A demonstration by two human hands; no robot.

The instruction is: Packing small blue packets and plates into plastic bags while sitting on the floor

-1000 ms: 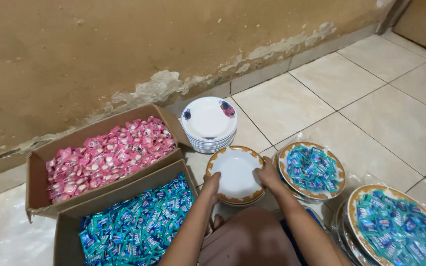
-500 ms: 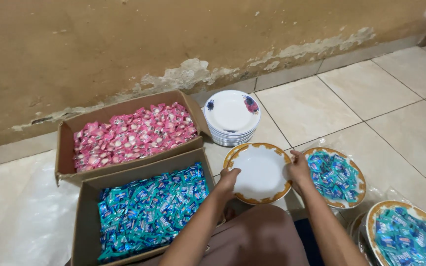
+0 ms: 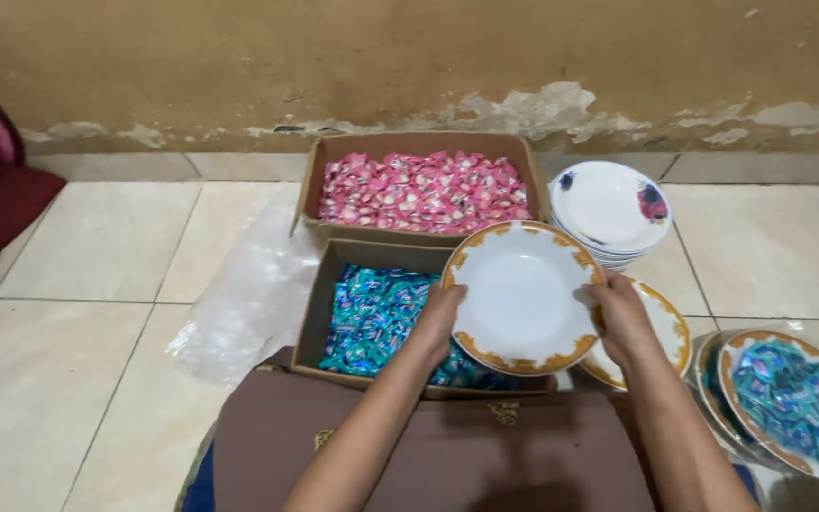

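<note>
A white plate with a gold scalloped rim (image 3: 521, 298) is held up, tilted toward the camera, above the near right corner of the cardboard box of blue-wrapped sweets (image 3: 372, 318). The left hand (image 3: 440, 320) clasps the plate's left edge, fingers curled behind it and thumb on the rim; the right hand (image 3: 621, 318) grips the right edge in the same way — both closed firmly on the plate. Just beneath and to the right, a second gold-rimmed plate (image 3: 667, 332) lies on the tiled floor (image 3: 97, 284), partly covered by the held one. Behind the blue box, against the wall, a second cardboard box holds pink-wrapped sweets (image 3: 424, 190). To that box's right stands a stack of white plates with a flower print (image 3: 609, 209). At the right edge of the floor, gold-rimmed plates heaped with blue sweets (image 3: 789, 398) overlap one another. A crumpled clear plastic sheet (image 3: 244, 303) lies left of the boxes — and a brown cloth (image 3: 428, 455) covers the person's lap.
</note>
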